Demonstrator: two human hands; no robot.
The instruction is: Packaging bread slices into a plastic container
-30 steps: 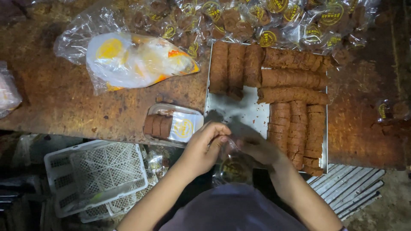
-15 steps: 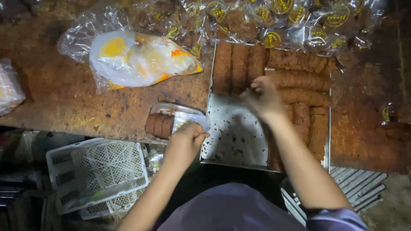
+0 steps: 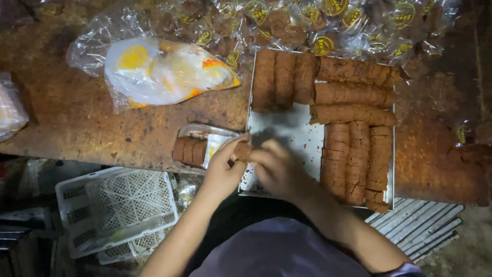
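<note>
Standing over a worn brown table (image 3: pixel 77 123), a person brought both hands together above the near edge of a metal tray (image 3: pixel 287 133). Left to right: a white slatted crate (image 3: pixel 115 205) sat below the table edge, a clear bag of orange-and-white wrappers (image 3: pixel 164 72) lay on the tabletop, and a clear pack (image 3: pixel 202 149) already holding a few brown biscuits rested just beside the tray. The left hand (image 3: pixel 225 164), half closed, pinched a small stack of brown biscuits (image 3: pixel 242 151) at its fingertips. The right hand (image 3: pixel 279 166), which half a second earlier had reached up among the biscuit rows (image 3: pixel 353 128), had drawn back to meet it, fingers curled; motion blur hid whether it gripped anything. The fresh stack appeared gathered for wrapping, held between tray and pack.
</note>
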